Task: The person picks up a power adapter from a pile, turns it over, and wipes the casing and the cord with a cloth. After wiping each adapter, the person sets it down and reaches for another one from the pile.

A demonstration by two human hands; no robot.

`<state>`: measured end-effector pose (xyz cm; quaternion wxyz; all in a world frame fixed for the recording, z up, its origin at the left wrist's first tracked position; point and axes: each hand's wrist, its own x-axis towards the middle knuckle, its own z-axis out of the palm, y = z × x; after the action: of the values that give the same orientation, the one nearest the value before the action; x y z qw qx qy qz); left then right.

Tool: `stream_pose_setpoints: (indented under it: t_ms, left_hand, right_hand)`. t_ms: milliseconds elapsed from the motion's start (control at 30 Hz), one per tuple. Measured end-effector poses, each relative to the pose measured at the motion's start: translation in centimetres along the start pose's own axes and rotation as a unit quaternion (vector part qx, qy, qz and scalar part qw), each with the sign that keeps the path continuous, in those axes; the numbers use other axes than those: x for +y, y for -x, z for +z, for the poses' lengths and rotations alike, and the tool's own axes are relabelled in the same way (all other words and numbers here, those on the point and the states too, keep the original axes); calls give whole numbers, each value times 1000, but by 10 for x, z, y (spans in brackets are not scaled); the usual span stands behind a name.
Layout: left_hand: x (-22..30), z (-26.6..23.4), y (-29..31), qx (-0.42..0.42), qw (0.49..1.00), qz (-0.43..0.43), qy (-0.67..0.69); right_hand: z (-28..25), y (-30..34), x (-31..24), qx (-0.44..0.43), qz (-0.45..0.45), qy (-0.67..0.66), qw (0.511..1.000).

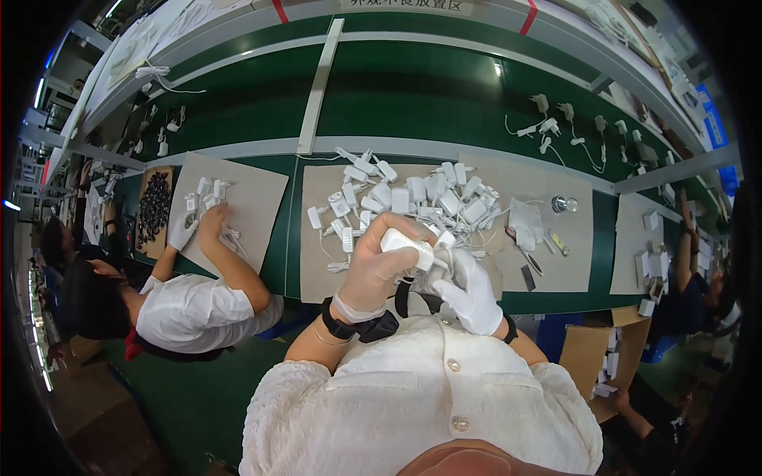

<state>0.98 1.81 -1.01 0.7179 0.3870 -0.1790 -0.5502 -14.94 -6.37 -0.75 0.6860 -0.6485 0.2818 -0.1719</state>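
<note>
In front of my chest, my left hand (371, 266), in a thin translucent glove, is closed around a white power adapter (408, 245). My right hand (475, 300), in a white glove, is closed at the adapter's right side on its white cable (438, 270), which looks bunched up; the fingertips partly hide it. Just beyond my hands, a heap of white power adapters (399, 200) with cables lies on a beige mat (321, 270).
Right of the heap lie a white cloth or glove (525, 224), a yellow-handled tool (560, 243), a dark block (528, 278) and a glass jar (564, 205). A co-worker (198, 309) sits left. A cardboard box (583, 357) stands at right. Several adapters hang on the green board (429, 95).
</note>
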Motion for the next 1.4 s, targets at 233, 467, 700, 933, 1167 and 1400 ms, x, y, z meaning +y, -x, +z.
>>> stream_pose_setpoints:
  t_ms: [233, 467, 700, 933, 1167, 1400]
  left_hand:
    - [-7, 6, 0, -13, 986, 95, -136]
    - [-16, -2, 4, -111, 944, 172, -260]
    - [-9, 12, 2, 12, 999, 27, -37]
    - [-6, 17, -1, 4, 1000, 4, -1]
    - [1, 24, -15, 12, 997, -64, 37]
    - [-3, 16, -20, 5, 992, -109, -71]
  right_hand:
    - [3, -10, -2, 47, 46, 39, 997]
    - [-1, -10, -6, 52, 29, 23, 998]
    - [-14, -1, 8, -15, 139, -223, 965]
    - [-3, 0, 13, 69, -23, 103, 992]
    - [-34, -1, 4, -72, 203, -277, 937]
    - [-36, -2, -9, -73, 201, -241, 947]
